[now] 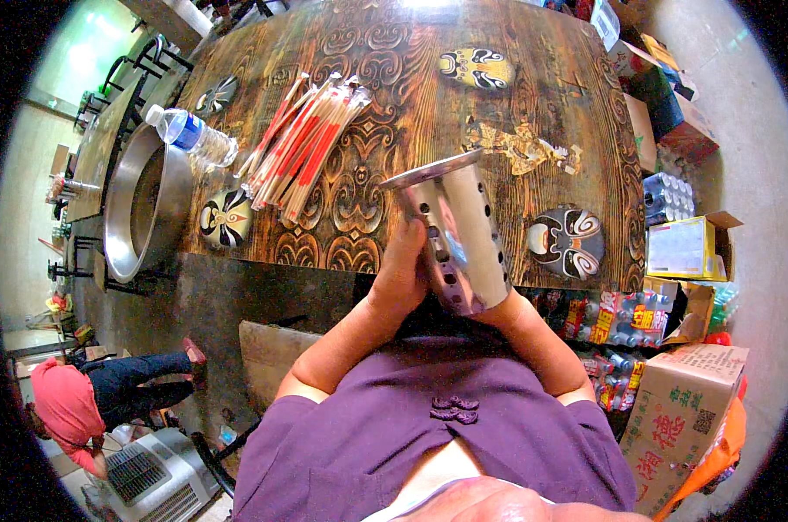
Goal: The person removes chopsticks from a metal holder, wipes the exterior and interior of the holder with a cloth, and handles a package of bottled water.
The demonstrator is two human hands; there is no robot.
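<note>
A perforated stainless steel cylinder (462, 238), which looks like a chopstick holder, is held up tilted at the table's near edge. Its wide flat flange (433, 168) points away from me. Around its left side my left hand (404, 264) is closed, with the thumb up along the wall. My right hand (500, 309) supports it from the right and below; the cylinder hides most of those fingers. Beyond and to the left, a bundle of paper-wrapped chopsticks (306, 147) with red and tan sleeves lies on the wooden table (420, 98) printed with masks.
A clear water bottle (195, 137) lies at the table's left, beside a large round metal basin (115, 225). Cartons (684, 391) and shrink-wrapped bottles (619, 316) are stacked along the right. At lower left, a person in red (68, 398) bends over a grey appliance (152, 470).
</note>
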